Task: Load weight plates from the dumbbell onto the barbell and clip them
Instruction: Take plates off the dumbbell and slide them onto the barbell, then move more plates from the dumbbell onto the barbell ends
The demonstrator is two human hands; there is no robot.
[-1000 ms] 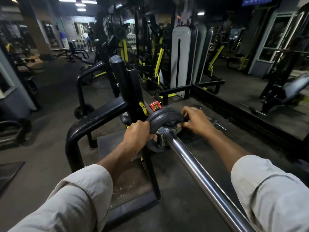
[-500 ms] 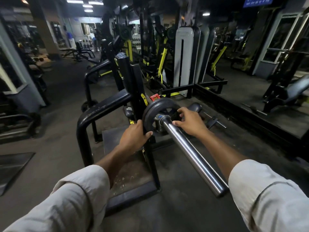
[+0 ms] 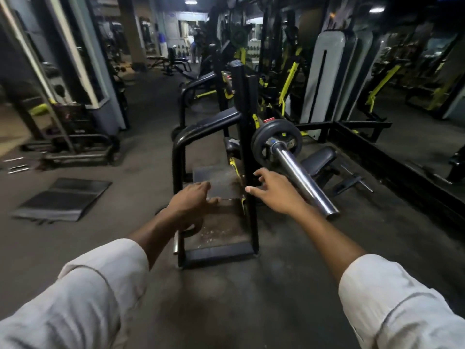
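Note:
A chrome barbell sleeve (image 3: 300,178) points toward me from the middle right. Black weight plates (image 3: 276,141) sit far down on it, against the inner collar. My right hand (image 3: 275,191) hovers just left of the sleeve with its fingers spread and holds nothing. Lower and further left, my left hand (image 3: 192,204) hangs over the black rack's base with loosely curled fingers, also holding nothing. Neither hand touches the plates or the bar. A thin bare dumbbell handle (image 3: 354,177) lies on the floor to the right of the bar.
A black steel rack (image 3: 247,137) with a foot platform (image 3: 221,231) stands right under my hands. A black pad (image 3: 318,159) sits beyond the bar. A floor mat (image 3: 63,199) lies at left. Gym machines with yellow parts fill the background, and a person stands far off.
Both hands have let go of the weight plates and drawn back toward me. The plates stay seated on the sleeve. The view has pulled back and swung left.

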